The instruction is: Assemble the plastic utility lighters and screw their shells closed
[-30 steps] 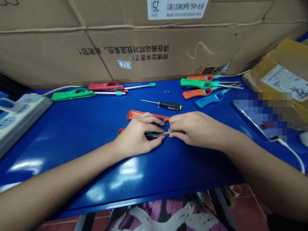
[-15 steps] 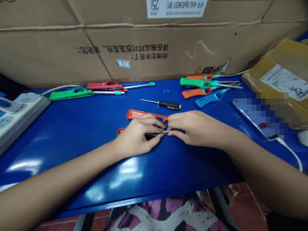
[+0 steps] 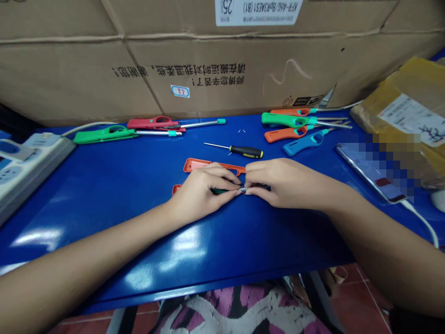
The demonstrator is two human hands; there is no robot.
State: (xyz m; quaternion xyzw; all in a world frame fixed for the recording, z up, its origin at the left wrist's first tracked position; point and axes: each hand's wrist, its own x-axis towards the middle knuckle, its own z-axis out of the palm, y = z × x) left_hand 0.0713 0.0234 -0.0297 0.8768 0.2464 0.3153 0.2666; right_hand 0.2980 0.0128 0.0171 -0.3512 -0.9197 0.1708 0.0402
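My left hand is closed on the body of an opened orange-red lighter, most of which lies hidden beneath the palm. A dark green inner part shows between its thumb and fingers. Opposite it, my right hand pinches the lighter's metal tube near where it meets the body. The fingertips of both hands almost touch there. Just behind them lies a loose orange shell half, hollow side up. A screwdriver with a black and yellow handle rests farther back.
Red and green lighters lie at back left beside a white power strip. Several more, including a blue lighter, lie at back right near a phone and a taped parcel. A cardboard box stands behind.
Both hands stay at the same spot, with small finger shifts around the metal tube. Less of the tube shows between the fingertips now. The loose shell half and screwdriver have not moved.
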